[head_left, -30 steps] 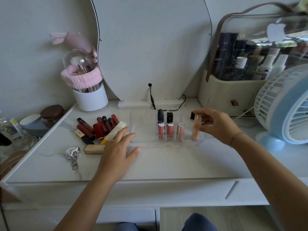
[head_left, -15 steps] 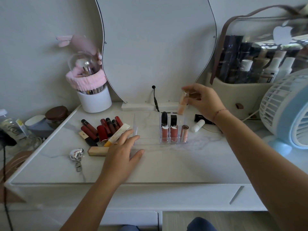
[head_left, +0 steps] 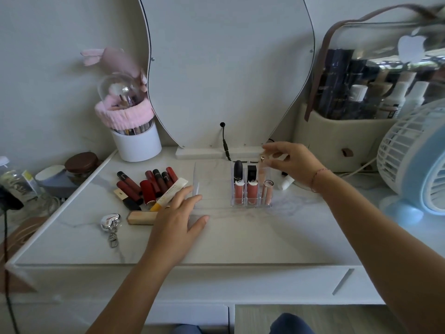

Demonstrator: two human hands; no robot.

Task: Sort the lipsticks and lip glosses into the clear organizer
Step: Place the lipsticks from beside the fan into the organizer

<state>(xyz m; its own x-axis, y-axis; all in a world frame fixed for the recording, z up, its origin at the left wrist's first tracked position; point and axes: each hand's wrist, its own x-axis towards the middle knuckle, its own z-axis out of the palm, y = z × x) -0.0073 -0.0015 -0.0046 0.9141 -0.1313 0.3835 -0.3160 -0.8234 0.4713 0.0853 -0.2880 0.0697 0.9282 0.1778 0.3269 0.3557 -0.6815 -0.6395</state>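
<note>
The clear organizer (head_left: 212, 189) stands mid-table. Its right end holds two pink glosses (head_left: 245, 192) and a rose-capped gloss (head_left: 267, 192) in front, with a black lipstick (head_left: 238, 170) and a square black one (head_left: 251, 172) behind. My right hand (head_left: 292, 162) pinches the gold cap of a peach lip gloss (head_left: 263, 173) that stands in the back right slot. My left hand (head_left: 177, 221) lies flat, fingers spread, on the organizer's front left corner. A pile of red lipsticks (head_left: 149, 186), a white-yellow tube (head_left: 169, 192) and a peach tube (head_left: 140, 217) lie to the left.
A white tube (head_left: 286, 183) lies right of the organizer, under my right wrist. A silver heart keychain (head_left: 109, 222) sits front left. Behind are a white brush cup (head_left: 136, 144), the mirror with its cable (head_left: 225, 145), a cosmetics bag (head_left: 337, 138) and a blue fan (head_left: 414, 160).
My right hand has carried the peach lip gloss up over the organizer and lowered it into the back right slot. My left hand has stayed in place.
</note>
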